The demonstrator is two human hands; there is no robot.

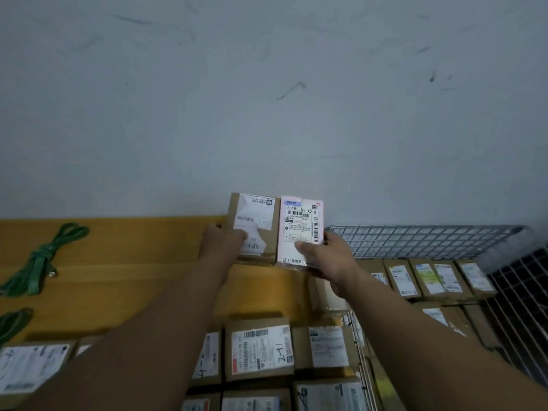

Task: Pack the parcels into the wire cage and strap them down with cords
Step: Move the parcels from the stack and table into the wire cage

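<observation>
Side by side: two parcels gripped upright over the worktop

Both bare forearms reach forward, nearly straight. The left hand grips a brown parcel by its left edge, with the thumb laid across the front label and the fingers wrapped behind. The right hand grips a pink parcel near its lower right corner, thumb pressed on the front and fingers curled round the side edge. The two parcels stand upright, touching edge to edge, before a scuffed grey wall. Whether their lower edges rest on the worktop cannot be told. The brown parcel is a flat cardboard box with white, partly peeling labels. The pink one is a thin, glossy rectangle with a barcoded label. The worktop is smooth yellow board, and on its left lie bundled green cords of flat woven webbing. To the right stands the wire cage, a grid of grey metal rods, with labelled cardboard parcels packed in rows inside. More boxed parcels lie on the near worktop.
</observation>
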